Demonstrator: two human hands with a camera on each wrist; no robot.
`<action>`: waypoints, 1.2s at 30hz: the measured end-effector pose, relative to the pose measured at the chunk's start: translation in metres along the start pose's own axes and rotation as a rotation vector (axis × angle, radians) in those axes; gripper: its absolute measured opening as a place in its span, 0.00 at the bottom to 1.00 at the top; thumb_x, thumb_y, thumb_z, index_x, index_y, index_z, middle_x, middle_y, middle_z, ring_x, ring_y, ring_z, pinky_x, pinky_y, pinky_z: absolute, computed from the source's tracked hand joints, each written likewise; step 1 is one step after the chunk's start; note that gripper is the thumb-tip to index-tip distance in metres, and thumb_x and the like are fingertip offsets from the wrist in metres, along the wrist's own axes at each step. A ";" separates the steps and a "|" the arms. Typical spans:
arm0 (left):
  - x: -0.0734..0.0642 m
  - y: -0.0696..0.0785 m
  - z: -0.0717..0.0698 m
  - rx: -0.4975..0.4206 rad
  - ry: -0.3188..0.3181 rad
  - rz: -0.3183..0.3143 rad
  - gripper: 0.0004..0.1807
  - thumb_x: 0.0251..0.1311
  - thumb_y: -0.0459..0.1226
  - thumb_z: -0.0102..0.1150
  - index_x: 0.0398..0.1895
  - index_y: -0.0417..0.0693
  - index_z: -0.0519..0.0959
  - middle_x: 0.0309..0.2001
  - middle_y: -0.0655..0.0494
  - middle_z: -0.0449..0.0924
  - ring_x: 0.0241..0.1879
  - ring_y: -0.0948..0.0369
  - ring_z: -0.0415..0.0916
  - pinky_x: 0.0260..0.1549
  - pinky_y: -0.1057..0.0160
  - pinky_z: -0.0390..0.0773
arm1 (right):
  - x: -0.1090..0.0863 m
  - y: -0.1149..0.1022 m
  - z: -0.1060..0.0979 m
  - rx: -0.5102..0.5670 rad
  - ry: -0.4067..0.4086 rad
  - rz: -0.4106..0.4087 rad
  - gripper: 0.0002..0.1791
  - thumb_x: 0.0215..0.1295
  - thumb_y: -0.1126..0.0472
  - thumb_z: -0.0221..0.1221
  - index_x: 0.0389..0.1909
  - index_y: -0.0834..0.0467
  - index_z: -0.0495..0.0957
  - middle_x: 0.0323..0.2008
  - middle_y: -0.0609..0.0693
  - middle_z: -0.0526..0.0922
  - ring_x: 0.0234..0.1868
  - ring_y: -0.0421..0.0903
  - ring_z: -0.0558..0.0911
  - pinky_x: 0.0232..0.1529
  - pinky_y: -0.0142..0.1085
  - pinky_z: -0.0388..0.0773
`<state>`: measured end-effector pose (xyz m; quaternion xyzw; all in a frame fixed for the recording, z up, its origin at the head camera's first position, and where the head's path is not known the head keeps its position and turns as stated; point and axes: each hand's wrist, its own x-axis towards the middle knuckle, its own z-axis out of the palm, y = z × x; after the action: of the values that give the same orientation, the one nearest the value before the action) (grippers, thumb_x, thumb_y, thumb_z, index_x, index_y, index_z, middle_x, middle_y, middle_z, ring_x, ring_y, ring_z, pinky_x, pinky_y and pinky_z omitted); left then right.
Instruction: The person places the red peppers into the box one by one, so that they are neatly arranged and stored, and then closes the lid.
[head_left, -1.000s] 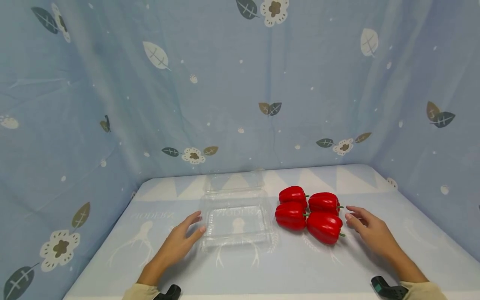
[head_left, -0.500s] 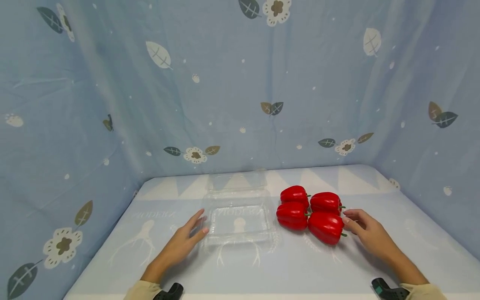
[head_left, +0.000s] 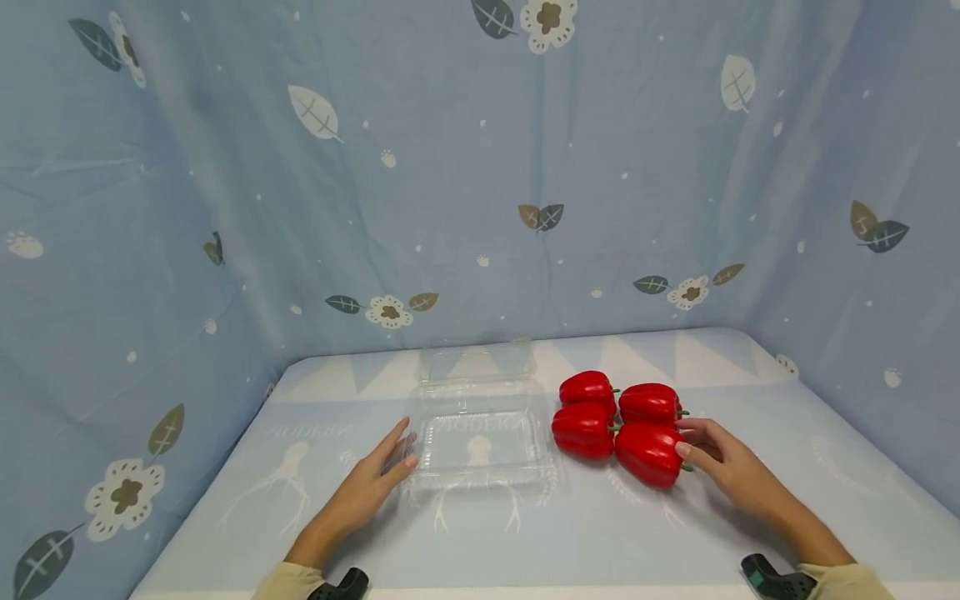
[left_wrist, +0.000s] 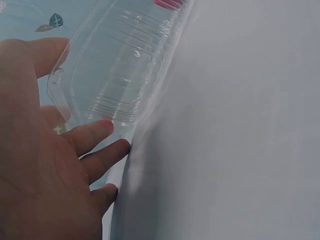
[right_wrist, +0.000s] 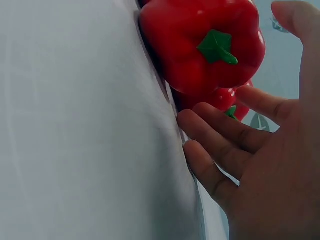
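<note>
Right grip (head_left: 738, 471), loosely parted, has moved up to the front-right glossy red bell pepper (head_left: 647, 455) on the pale table (head_left: 570, 542), so I judge the reach nearly done, the left grip (head_left: 365, 487) spread beside the clear plastic container (head_left: 487, 477).

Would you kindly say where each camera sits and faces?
Head: on the head, facing forward and down over a clear plastic container and four red bell peppers; left hand, right hand and beige sleeves show.
Left wrist: on that wrist, facing the container past the visible left hand.
Right wrist: on that wrist, facing the peppers past the visible right hand.
Shared: head and right wrist both show right hand and peppers.
</note>
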<state>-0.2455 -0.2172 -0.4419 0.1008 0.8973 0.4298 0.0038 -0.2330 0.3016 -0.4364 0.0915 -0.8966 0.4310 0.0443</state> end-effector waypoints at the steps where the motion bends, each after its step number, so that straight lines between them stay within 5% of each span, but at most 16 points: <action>1: 0.000 0.000 0.000 -0.005 -0.002 0.002 0.40 0.71 0.56 0.53 0.81 0.63 0.49 0.73 0.50 0.64 0.73 0.49 0.59 0.69 0.36 0.53 | 0.000 0.001 0.000 -0.001 -0.005 0.002 0.32 0.73 0.47 0.58 0.68 0.64 0.65 0.56 0.63 0.78 0.55 0.60 0.80 0.47 0.36 0.82; 7: 0.001 -0.001 0.002 -0.031 -0.015 0.011 0.40 0.72 0.56 0.52 0.81 0.63 0.48 0.74 0.50 0.63 0.73 0.50 0.58 0.69 0.37 0.53 | 0.000 0.003 0.001 -0.017 -0.020 -0.010 0.36 0.68 0.45 0.63 0.68 0.62 0.66 0.56 0.59 0.78 0.53 0.54 0.81 0.47 0.29 0.79; 21: 0.000 0.003 0.004 -0.068 -0.016 0.001 0.40 0.72 0.55 0.52 0.81 0.63 0.48 0.74 0.50 0.61 0.74 0.50 0.57 0.70 0.40 0.55 | 0.002 -0.001 0.003 -0.095 -0.093 0.057 0.46 0.57 0.41 0.70 0.70 0.62 0.64 0.58 0.60 0.77 0.52 0.53 0.79 0.45 0.39 0.80; 36: 0.002 0.001 0.004 -0.087 -0.025 0.017 0.40 0.73 0.55 0.51 0.82 0.60 0.48 0.74 0.49 0.61 0.74 0.49 0.56 0.70 0.40 0.54 | 0.001 -0.002 -0.001 -0.061 -0.071 0.002 0.44 0.63 0.44 0.67 0.71 0.65 0.64 0.59 0.62 0.77 0.53 0.55 0.80 0.45 0.31 0.79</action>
<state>-0.2467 -0.2128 -0.4434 0.1133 0.8767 0.4672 0.0156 -0.2340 0.3008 -0.4345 0.1047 -0.9105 0.3998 0.0146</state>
